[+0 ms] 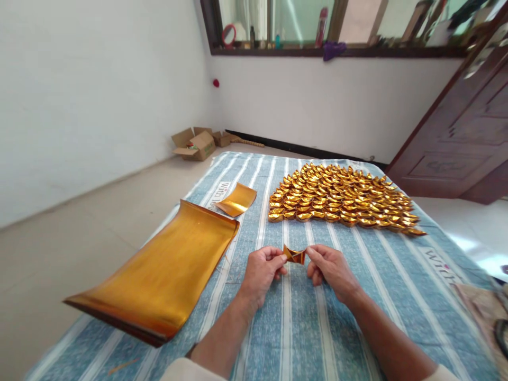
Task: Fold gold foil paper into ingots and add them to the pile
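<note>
**Gold paper pinched between two hands**

Gold foil fills the head view. The left hand [262,270] and right hand [329,267] each pinch one end of a small folded gold paper piece [294,255], held just above the blue striped cloth [301,328]. Beyond it lie rows of folded gold ingots [341,198]. To the left rest a large gold sheet stack [159,270] and a smaller gold sheet [237,199].

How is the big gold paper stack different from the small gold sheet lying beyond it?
The big gold paper stack is long, several sheets thick, its far end curling up; the small gold sheet is single, short, gently arched. The stack overhangs the striped cloth at its near left corner; the sheet lies wholly on it. Both are shiny gold foil, untouched by either hand.
</note>
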### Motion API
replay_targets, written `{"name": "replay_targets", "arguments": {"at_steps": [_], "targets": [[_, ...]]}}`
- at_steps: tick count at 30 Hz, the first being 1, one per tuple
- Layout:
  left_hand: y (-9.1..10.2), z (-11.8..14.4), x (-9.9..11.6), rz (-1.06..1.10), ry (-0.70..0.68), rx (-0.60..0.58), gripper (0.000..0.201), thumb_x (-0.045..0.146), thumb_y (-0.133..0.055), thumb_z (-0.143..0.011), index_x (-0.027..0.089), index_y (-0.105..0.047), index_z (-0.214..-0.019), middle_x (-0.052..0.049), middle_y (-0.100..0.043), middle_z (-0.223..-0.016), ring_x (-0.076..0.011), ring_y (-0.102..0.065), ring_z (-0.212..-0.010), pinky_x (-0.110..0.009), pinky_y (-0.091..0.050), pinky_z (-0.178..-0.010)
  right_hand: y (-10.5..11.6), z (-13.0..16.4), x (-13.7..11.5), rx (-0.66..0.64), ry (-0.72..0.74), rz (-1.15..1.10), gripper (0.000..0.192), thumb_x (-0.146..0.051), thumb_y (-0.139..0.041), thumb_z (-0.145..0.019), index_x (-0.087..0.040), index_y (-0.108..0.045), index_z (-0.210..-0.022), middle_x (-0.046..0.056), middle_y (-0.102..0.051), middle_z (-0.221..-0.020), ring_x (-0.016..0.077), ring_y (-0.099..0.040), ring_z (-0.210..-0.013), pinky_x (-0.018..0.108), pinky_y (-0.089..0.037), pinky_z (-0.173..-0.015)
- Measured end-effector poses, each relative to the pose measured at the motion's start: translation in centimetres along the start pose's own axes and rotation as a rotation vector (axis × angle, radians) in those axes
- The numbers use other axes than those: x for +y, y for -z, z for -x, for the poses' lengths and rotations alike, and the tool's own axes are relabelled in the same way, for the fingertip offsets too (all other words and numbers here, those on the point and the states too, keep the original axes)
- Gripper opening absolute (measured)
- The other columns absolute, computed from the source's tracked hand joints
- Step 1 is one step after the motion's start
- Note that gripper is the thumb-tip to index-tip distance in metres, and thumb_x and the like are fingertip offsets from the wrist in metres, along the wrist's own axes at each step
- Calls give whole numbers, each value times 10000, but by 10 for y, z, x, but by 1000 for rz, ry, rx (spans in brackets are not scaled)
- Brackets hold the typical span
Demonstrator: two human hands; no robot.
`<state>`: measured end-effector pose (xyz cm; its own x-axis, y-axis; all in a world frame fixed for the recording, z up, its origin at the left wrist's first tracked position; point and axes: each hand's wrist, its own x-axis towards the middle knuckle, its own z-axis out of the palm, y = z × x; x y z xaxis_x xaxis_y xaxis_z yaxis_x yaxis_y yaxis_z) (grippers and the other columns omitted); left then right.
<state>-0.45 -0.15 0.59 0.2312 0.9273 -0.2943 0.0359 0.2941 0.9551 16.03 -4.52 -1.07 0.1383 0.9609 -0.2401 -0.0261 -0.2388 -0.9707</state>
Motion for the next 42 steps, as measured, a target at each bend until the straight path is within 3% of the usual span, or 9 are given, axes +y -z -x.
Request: {"name": "replay_targets", "arguments": {"at_steps": [11, 20, 28, 34, 42], "targets": [[-2, -1, -2, -31, -32, -8, 132, 253, -658, -659, 132, -640, -710, 4, -612, -578, -95, -547, -486, -182, -363, -438, 0, -3, 7, -17, 92, -78, 430, -533, -666, -732, -148, -605, -913, -26, -618, -555, 85, -515, -396, 199, -381, -409], [-3, -1, -3, -25, -18, -40, 134, 255, -618, -708, 126, -648, -724, -3, -622, -579, -92, -544, -472, -185, -374, -436, 0, -5, 6, 15, 74, -33, 395, -537, -625, -752, -146, -607, -809, -28, -606, -514, 83, -503, -371, 192, -369, -389], [-3, -2, -6, -35, -21, -29, 149, 250, -595, -723, 118, -652, -760, -10, -631, -586, -95, -556, -480, -181, -377, -432, 0, -6, 5, 4, 78, -59, 369, -501, -633, -758, -140, -599, -831, -31, -600, -510, 71, -477, -366, 181, -338, -383], [-1, -3, -7, -19, -24, 29, 131, 240, -590, -695, 124, -636, -733, -37, -668, -687, -101, -586, -521, -175, -368, -422, 4, -15, 7, 65, 113, -71, 417, -518, -675, -710, -139, -604, -871, -14, -625, -561, 81, -509, -404, 192, -379, -409], [1, -2, -6, -63, -51, -3, 138, 256, -574, -688, 129, -625, -708, -43, -667, -692, -105, -587, -534, -181, -378, -442, 20, -33, 5, 158, 131, -43, 391, -470, -689, -667, -139, -611, -862, -1, -644, -590, 86, -536, -431, 194, -413, -427]]}}
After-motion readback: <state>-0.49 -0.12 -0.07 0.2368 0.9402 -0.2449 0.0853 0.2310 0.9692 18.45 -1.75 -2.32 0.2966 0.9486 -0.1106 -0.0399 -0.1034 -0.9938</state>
